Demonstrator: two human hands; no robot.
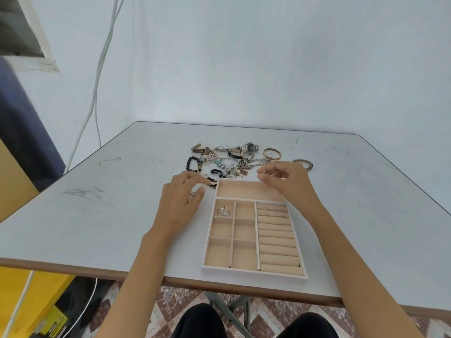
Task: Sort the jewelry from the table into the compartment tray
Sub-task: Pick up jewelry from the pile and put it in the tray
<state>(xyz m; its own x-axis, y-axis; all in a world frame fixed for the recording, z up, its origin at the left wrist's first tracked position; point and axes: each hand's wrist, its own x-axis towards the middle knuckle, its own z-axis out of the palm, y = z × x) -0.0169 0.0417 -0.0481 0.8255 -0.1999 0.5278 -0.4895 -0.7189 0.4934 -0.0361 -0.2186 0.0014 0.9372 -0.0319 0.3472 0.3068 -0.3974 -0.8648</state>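
As the right hand (288, 184) pinches a thin piece (273, 174), it lies left-to-right.

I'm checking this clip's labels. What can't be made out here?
Head view: thin metal piece pinched by the right hand, too small to identify, fingers cover part.
Head view: tangled heap of chains and charms, overlapping, pieces inseparable.
Head view: black cord bracelet, partly behind the left hand; whether it holds anything unclear.
Head view: thin rings in the beige compartment tray, too small to count.

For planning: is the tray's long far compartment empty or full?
Empty: the far compartment shows only bare beige lining; the right hand hides one corner.
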